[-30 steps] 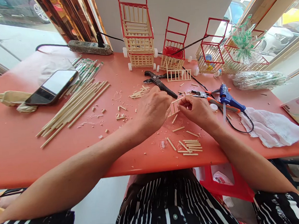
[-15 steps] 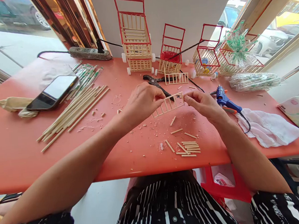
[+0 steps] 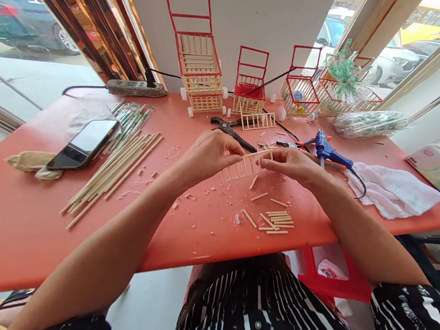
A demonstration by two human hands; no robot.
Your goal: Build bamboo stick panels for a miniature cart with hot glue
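A small ladder-like frame of thin wooden sticks (image 3: 243, 168) is held just above the orange table (image 3: 196, 244). My left hand (image 3: 217, 152) pinches its upper edge near the middle. Fingers of my right hand (image 3: 285, 162) close on its right end. Below the hands lie several short cut sticks (image 3: 280, 218), some in a small pile, others scattered among crumbs. Behind them a similar wooden frame (image 3: 258, 122) rests near black-handled pliers (image 3: 236, 133). To the right of my right hand is a blue glue gun (image 3: 328, 150).
Miniature carts of sticks with red handles (image 3: 199, 59) stand along the wall. At left are long wooden sticks (image 3: 116, 169), a phone (image 3: 83, 143) and a power strip (image 3: 136, 87). A white cloth (image 3: 395, 188), a tissue box (image 3: 439, 166) and a plastic-wrapped bundle (image 3: 370, 123) lie right.
My right hand has shifted slightly left and down along the frame's right end, its fingers now overlapping it. The left hand keeps its pinch. The view has tilted a little.
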